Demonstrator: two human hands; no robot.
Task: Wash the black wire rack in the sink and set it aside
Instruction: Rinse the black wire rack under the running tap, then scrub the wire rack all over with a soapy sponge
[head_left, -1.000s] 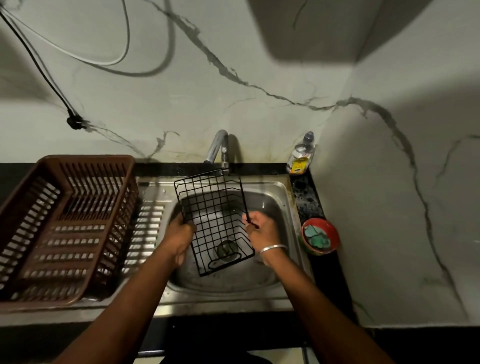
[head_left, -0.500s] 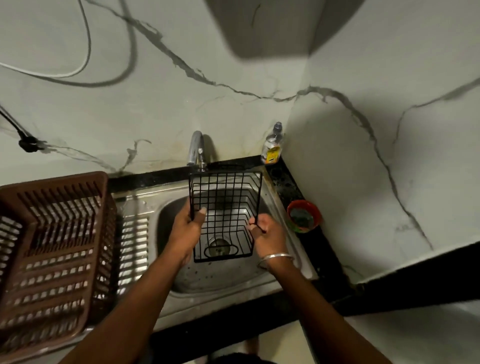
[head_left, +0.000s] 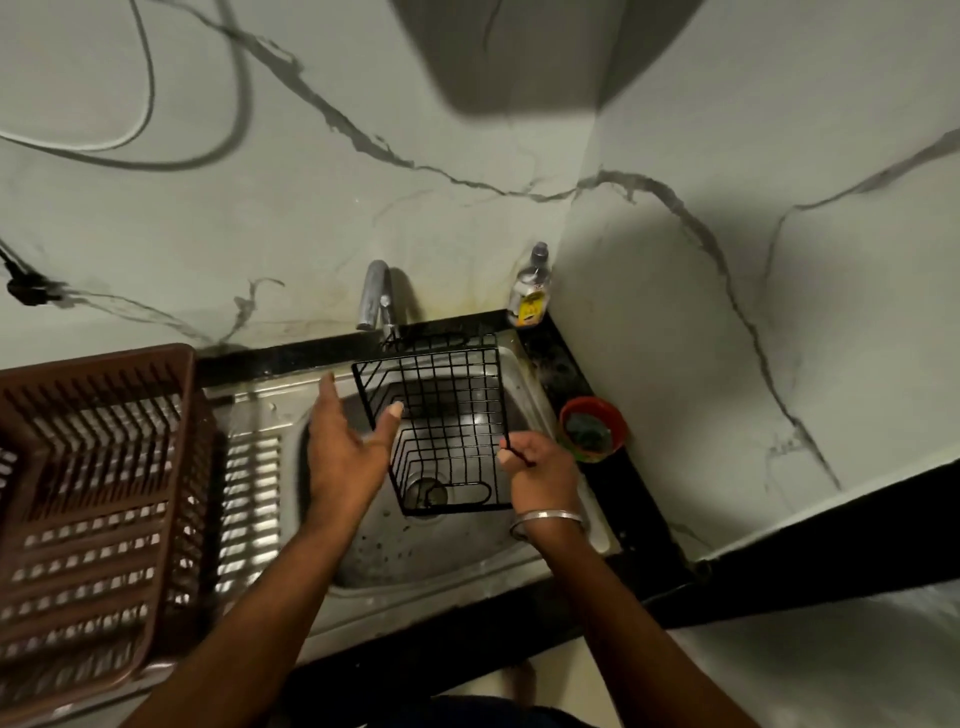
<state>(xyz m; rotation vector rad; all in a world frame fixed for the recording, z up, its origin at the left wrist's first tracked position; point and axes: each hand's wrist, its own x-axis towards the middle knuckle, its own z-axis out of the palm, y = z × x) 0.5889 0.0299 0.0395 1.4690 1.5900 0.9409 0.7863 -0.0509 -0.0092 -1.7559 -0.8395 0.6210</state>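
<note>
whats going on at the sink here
A person holds a black wire rack over the steel sink. The right hand pinches its right edge. The left hand is open beside the left edge, not gripping it. No water shows at the tap; a brown drying basket stands to the left.

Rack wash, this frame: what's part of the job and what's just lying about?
Job: wire rack, pinched by the right hand; left hand, open beside it; sink; tap.
Lying about: brown dish basket, bottle, red bowl, wall cable.
</note>
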